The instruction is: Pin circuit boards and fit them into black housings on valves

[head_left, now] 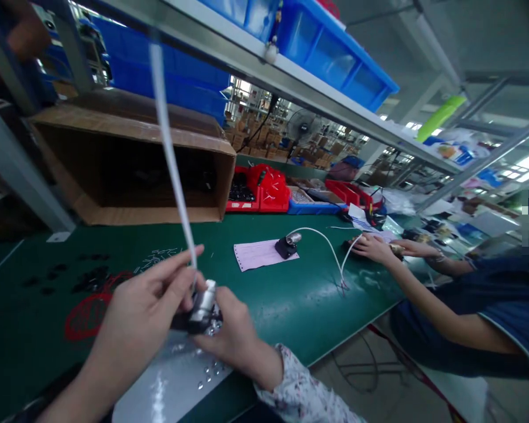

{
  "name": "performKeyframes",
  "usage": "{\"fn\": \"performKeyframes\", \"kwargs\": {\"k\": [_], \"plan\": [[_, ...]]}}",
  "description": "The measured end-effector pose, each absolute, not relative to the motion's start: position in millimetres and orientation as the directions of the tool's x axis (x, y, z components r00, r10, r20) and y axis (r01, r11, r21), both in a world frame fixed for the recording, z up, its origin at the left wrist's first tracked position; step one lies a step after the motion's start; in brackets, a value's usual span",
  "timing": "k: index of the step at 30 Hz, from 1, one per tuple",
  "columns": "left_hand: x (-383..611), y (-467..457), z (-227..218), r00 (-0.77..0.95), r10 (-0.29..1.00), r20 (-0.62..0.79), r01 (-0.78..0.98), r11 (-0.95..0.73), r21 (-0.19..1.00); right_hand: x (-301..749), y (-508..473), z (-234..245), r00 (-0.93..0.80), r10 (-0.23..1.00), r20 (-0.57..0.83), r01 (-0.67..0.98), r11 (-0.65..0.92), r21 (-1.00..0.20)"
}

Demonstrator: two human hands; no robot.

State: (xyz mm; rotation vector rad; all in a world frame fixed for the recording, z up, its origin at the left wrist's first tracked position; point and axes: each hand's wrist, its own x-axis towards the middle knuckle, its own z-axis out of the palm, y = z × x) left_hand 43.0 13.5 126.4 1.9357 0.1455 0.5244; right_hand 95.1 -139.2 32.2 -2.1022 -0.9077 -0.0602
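Note:
My left hand [152, 299] pinches a white cable [171, 158] near its lower end. The cable rises from the fingers toward the shelf edge. In my right hand [238, 332] is a small black part with a silver metal cylinder [204, 302], gripped between thumb and fingers. The cable's lower end meets this part behind my left fingers; whether it is joined there I cannot tell. Below my hands lies a clear plastic sheet [171, 376] with several small shiny rings [208, 373]. A similar black and silver part [286, 245] rests on a pink paper slip [255, 255].
An open cardboard box [158, 214] and red bins [273, 191] line the back of the green table [268, 294]. Red wire [88, 314] lies at left. A shelf with blue crates [335, 59] hangs overhead. At right, a co-worker's hands [374, 249] handle a dark part.

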Motion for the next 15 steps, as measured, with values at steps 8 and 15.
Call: {"fn": "performKeyframes", "kwargs": {"k": [8,15], "plan": [[64.0,-3.0,96.8,0.958,0.194,0.211,-0.086,-0.508,0.857,218.9,-204.2,35.4,0.913,0.109,0.393,0.341,-0.733,-0.589],[-22.9,58.8,22.2,0.868,0.475,0.145,0.237,-0.652,0.721,240.6,-237.4,-0.1,0.957,-0.001,0.291,0.156,-0.843,-0.514]]}}
